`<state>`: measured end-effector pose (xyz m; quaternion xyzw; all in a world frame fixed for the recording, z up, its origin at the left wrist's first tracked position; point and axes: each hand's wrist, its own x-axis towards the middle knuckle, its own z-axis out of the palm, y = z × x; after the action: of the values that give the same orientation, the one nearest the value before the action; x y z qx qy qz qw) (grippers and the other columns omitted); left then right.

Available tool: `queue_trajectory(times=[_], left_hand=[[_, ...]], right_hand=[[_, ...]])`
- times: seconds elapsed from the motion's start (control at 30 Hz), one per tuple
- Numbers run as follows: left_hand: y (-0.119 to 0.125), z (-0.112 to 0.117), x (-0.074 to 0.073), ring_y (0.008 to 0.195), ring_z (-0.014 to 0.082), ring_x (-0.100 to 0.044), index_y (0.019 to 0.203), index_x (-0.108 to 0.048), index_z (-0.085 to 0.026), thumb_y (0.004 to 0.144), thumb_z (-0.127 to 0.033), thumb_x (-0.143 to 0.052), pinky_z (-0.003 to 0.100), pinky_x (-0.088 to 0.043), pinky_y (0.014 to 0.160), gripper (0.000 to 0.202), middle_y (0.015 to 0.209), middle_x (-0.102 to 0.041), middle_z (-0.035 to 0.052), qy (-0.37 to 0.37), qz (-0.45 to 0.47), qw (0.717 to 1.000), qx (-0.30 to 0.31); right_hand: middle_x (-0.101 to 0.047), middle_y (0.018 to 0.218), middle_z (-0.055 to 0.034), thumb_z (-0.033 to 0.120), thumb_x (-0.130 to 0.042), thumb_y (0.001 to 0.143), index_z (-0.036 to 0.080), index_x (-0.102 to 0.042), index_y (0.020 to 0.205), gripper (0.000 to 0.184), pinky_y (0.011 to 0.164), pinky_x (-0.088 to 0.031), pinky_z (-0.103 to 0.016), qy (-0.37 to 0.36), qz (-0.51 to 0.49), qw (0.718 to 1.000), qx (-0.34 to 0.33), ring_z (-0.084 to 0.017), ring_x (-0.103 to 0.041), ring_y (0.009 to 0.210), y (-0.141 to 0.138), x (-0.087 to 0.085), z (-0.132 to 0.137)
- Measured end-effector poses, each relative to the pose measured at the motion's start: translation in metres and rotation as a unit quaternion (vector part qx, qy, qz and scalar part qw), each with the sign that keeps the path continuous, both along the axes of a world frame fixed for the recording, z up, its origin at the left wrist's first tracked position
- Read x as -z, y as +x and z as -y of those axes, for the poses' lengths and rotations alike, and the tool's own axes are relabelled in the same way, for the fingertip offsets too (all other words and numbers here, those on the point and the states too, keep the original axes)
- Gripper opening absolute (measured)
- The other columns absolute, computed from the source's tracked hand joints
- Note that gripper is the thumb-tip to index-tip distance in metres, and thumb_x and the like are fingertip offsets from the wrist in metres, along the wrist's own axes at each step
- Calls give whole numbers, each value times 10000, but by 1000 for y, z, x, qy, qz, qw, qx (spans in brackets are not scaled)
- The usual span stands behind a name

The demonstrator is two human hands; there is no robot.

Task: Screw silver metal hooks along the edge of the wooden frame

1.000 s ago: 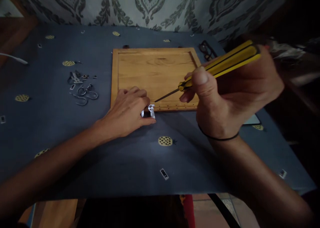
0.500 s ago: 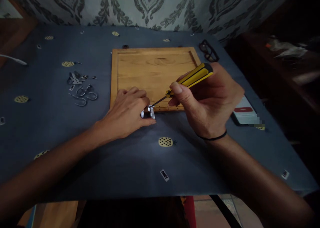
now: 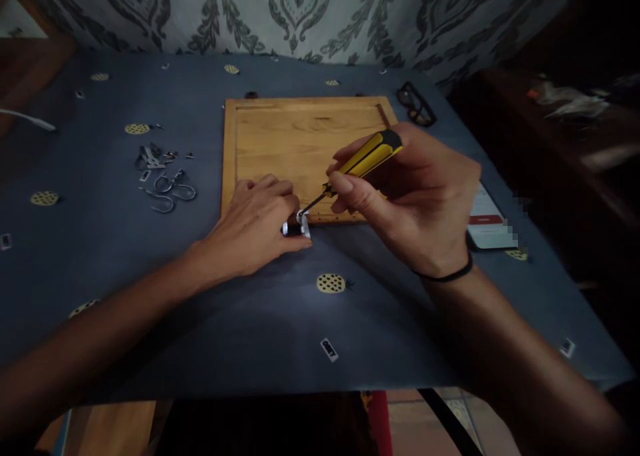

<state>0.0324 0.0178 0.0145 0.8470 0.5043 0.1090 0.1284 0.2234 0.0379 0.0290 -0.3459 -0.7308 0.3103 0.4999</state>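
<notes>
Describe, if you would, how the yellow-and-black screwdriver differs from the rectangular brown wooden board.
The yellow-and-black screwdriver is slim, while the rectangular brown wooden board is broad. The screwdriver slants in the right grip; the board lies flat on the blue patterned tablecloth. The screwdriver has a narrow shaft, the board a raised border. That grip partly covers both.

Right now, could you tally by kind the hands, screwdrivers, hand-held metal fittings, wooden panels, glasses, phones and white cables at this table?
Hands: 2, the left hand and right hand
Tools: 1 screwdriver
Fittings: 1 metal fitting, in the left grip
Panels: 1 wooden panel
Eyewear: 1 pair of glasses
Phones: 1 phone
Cables: 1 white cable
Total: 8
</notes>
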Motion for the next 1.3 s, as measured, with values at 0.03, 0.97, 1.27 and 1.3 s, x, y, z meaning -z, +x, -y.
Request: queue_trajectory(times=[0.03, 0.97, 1.27, 1.3], left_hand=[[0, 0, 0, 1064, 301, -572, 926, -705, -170, 865, -431, -762, 452, -400, 907, 274, 1021, -674, 66, -2, 0, 1000, 0], [-1, 0, 0, 1030, 289, -567, 928, -703, -163, 872, -460, -752, 431, -386, 895, 306, 984, -666, 62, 3, 12, 1000, 8], [-1, -1, 2, 1060, 292, -566, 916, -696, -166, 875, -462, -747, 434, -378, 904, 303, 999, -663, 64, 6, 10, 1000, 9], [-1, -1, 2, 1068, 295, -566, 910, -694, -166, 871, -460, -753, 434, -379, 906, 303, 1002, -663, 66, 5, 9, 1000, 9]], right_hand=[[-709, 892, 22, 455, -793, 832, 296, -723, 934, 202, 527, -583, -262, 0, 9, 1000, -8, -111, -649, 597, 1, -2, 0], [-735, 841, 25, 486, -805, 813, 267, -631, 815, 280, 482, -546, -261, 14, -71, 996, 52, -125, -690, 540, -3, 1, -3], [-730, 857, 44, 397, -817, 817, 308, -687, 884, 171, 478, -540, -262, 37, -92, 994, 54, -114, -670, 541, -1, -3, 2], [-729, 837, 46, 408, -810, 823, 307, -676, 867, 173, 455, -519, -257, 37, -84, 994, 60, -110, -653, 514, -1, -2, 2]])
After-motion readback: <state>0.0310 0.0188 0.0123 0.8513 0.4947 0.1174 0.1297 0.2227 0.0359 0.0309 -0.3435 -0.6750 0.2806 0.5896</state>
